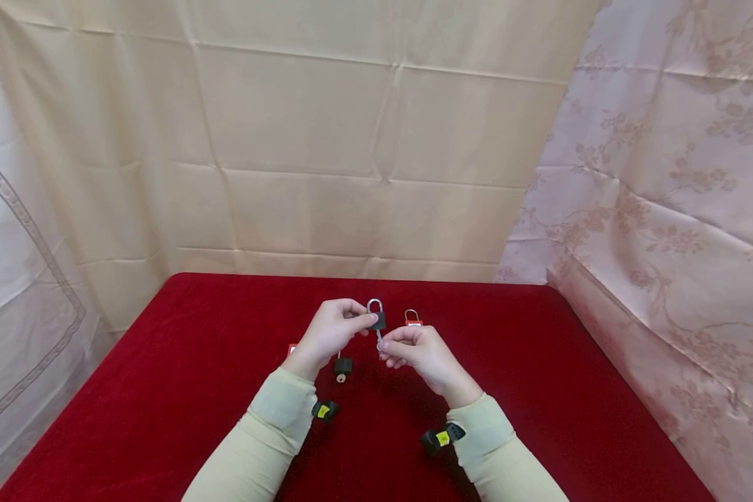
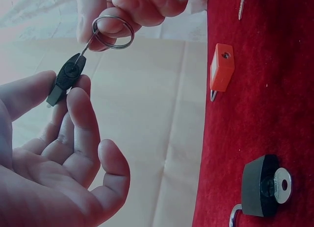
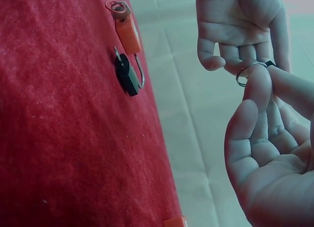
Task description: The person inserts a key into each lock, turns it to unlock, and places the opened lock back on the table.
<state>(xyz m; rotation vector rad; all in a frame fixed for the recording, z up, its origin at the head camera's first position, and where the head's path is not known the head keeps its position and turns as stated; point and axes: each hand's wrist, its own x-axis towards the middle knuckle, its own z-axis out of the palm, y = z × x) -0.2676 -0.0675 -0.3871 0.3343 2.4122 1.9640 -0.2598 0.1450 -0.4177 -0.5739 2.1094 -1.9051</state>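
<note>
My left hand (image 1: 339, 326) pinches a small black padlock (image 1: 381, 322) between thumb and fingers, its silver shackle pointing up in the head view. The fingers and thumb of my right hand (image 1: 422, 354) hold a key (image 1: 379, 335) by its bow end. In the left wrist view the key's blade meets the keyhole of the padlock (image 2: 68, 72). A split key ring (image 2: 132, 37) hangs from the key, partly over the right fingertips. The padlock is mostly hidden behind fingers in the right wrist view.
A second black padlock (image 1: 343, 365), a key in it, lies on the red cloth (image 1: 226, 418) near my left wrist. One orange-red padlock (image 1: 414, 323) stands beyond my right hand; another (image 3: 128, 37), with a ring, lies left. A loose key (image 2: 242, 5) shows too.
</note>
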